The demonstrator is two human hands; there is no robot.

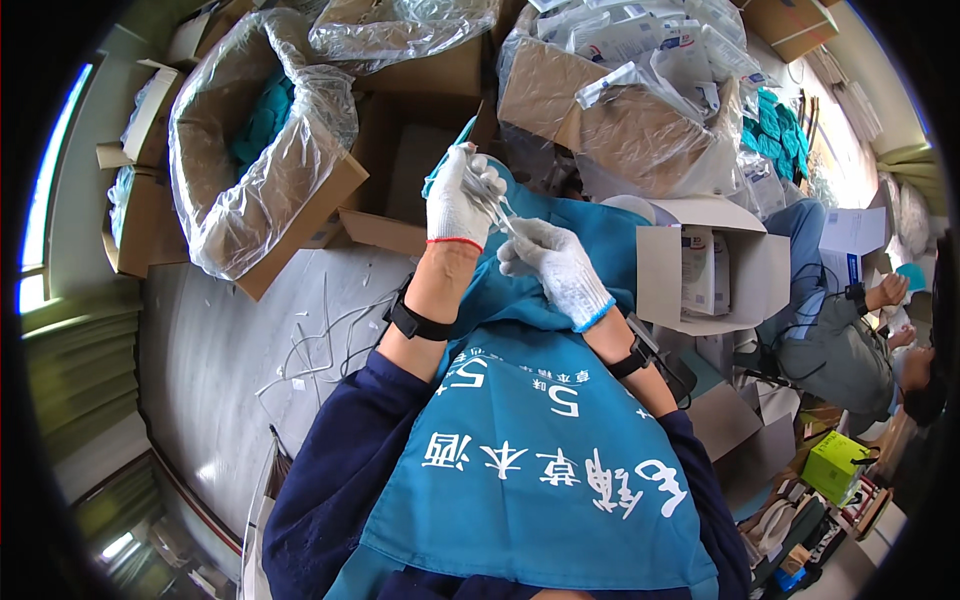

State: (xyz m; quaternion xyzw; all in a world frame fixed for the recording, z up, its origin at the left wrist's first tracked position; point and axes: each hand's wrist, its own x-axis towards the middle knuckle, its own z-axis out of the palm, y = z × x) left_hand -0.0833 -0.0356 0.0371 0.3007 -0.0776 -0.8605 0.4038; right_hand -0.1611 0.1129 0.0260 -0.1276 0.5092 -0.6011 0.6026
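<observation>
So the biggest thing in front of me is a teal apron (540, 480) with white lettering, spread over the person's front and lap. Past it are two bulky, plastic-wrapped cartons: the left carton (300, 240) has teal pads (265, 125) piled inside, and the right carton (650, 145) is heaped with white packets (620, 40). A co-worker (840, 355) sits off to the right, busy with their own stuff. Closer in, just right of the right hand, there's a small white box (660, 280) with its flaps open and more packets standing in it.

Both arms reach forward over the lap, navy sleeves (350, 430) ending short of the black wrist bands (415, 318). Left forearm goes pretty much straight out, right one angles in toward the middle, so the hands nearly meet. Left hand (464, 196), in a white glove with a red cuff, is curled up narrow around a teal piece (468, 131), which pokes out past the thumb and along the outer side of the glove. Right hand (555, 265), blue-cuffed glove, sits a bit lower and nearer the body, thumb and fingers pinched on some thin white strands (503, 214). Those bridge the gap to the left fingers; how they join the teal piece, I can't tell.
</observation>
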